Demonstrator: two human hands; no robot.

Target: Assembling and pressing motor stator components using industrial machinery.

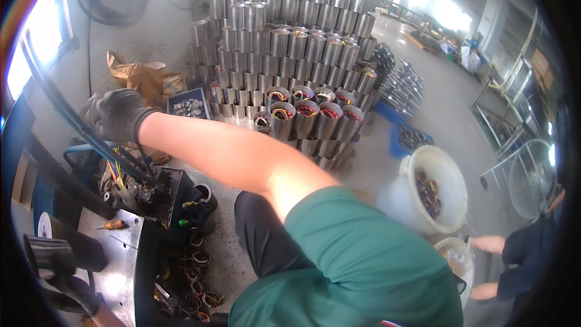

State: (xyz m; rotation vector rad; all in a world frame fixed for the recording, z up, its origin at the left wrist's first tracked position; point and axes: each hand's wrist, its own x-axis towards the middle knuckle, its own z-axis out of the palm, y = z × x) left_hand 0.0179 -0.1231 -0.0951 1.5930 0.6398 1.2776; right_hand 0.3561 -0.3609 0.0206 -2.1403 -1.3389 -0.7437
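My right arm reaches across to the upper left, and my right hand in a dark glove is closed beside the black hoses; what lies in its fingers is hidden. At the lower left my left hand, also gloved, grips the lower side of a shiny metal cylinder. This cylinder lies next to a dark round machine part above the metal worktable. A screwdriver with an orange handle rests on the worktable.
Steel cylinders stand in tall stacks ahead, several holding wired coils. Coils lie beside the worktable. A blue tray holds small metal parts. A white tub contains coils; near it, another person's hands are at a white bucket.
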